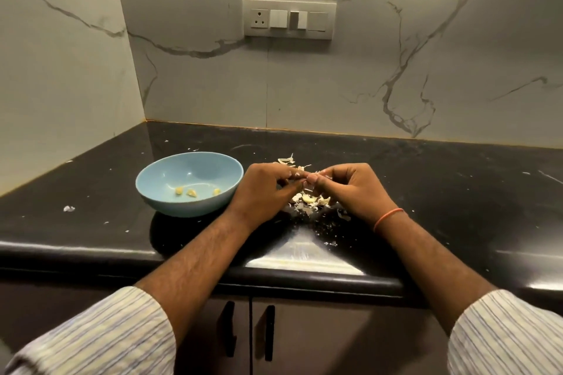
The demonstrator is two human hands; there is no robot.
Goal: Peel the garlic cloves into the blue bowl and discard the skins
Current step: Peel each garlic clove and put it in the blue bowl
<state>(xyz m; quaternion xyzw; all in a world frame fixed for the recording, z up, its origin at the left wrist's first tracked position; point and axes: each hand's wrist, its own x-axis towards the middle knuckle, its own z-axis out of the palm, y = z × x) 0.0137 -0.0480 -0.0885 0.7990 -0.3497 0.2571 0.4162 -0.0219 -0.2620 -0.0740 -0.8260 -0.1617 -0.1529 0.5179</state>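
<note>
A light blue bowl [189, 184] stands on the black counter [91, 192], left of my hands, with three peeled garlic cloves [191, 192] lying in it. My left hand [264, 192] and my right hand [353, 189] meet fingertip to fingertip just right of the bowl, both pinching a small garlic clove [307, 179] that the fingers mostly hide. Under the hands lies a heap of garlic skins and cloves [310, 201]. More skins [289, 160] lie just beyond the hands.
Small skin scraps [69, 208] dot the counter at the left and near the front edge. Marble walls close the back and left side, with a switch panel [289, 19] on the back wall. Cabinet doors with dark handles [268, 332] sit below the counter edge.
</note>
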